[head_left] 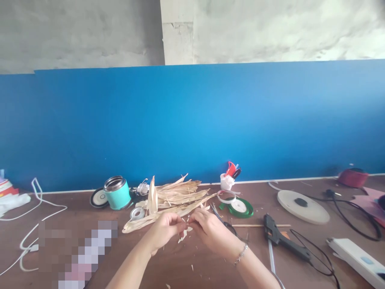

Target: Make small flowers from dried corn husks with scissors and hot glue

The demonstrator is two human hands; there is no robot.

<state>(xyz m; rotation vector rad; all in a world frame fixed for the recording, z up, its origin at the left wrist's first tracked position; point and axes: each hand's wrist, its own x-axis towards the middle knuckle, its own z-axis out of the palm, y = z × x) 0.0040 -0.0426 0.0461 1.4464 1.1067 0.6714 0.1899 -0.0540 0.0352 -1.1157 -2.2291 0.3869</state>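
Observation:
My left hand [165, 230] and my right hand [210, 230] meet over the brown table [210, 265], fingers pinched together on a small pale piece of dried corn husk [185, 224] between them. Tiny husk scraps [184, 237] lie just beneath. A long dried husk strip [150, 218] runs from my left hand toward the left. Behind it sits a pile of dried husks [177, 192]. A bracelet is on my right wrist.
A teal steel-rimmed container [116, 193], tape rolls [137, 212], green ribbon spool [239, 207], scissors [221, 218], black glue gun [278, 237], white round disc [302, 205], white power strip [357, 259], white cable [36, 216] and a cup of tools [228, 180] lie around. A blue wall panel [192, 120] backs the table.

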